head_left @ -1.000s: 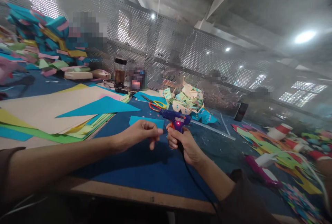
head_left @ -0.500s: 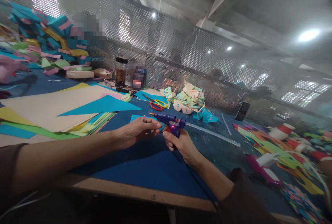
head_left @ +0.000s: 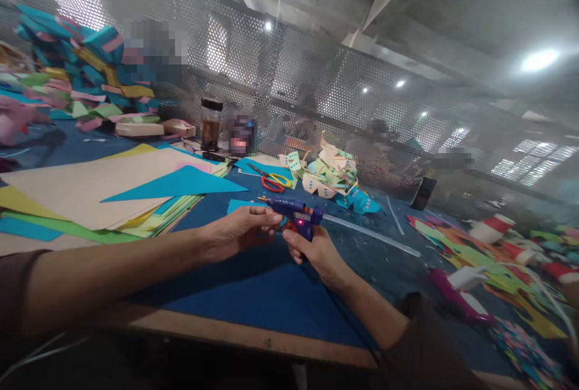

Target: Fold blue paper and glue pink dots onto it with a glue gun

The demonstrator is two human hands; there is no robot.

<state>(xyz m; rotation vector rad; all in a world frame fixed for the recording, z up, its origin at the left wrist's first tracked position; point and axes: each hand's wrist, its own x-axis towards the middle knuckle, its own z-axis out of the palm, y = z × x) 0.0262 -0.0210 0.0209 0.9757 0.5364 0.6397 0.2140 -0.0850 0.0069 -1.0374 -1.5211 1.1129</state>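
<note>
My right hand is wrapped round the grip of a blue glue gun, its nozzle pointing left and a red light glowing on its side. A long clear glue stick juts from the gun's back end. Close beside the gun, my left hand pinches a small piece of blue paper, mostly hidden by the fingers. Another blue paper sheet lies on the table behind that hand. Scissors with red and yellow handles rest beyond the gun.
Stacked coloured sheets cover the left, with folded paper pieces heaped behind. Dotted paper cut-outs are piled at the back. A jar and a phone stand near the mesh screen. A purple-and-white power strip lies right.
Both hands stay almost in place. The glue gun has shifted very slightly left, and the blue piece in my left hand shows a little less.
</note>
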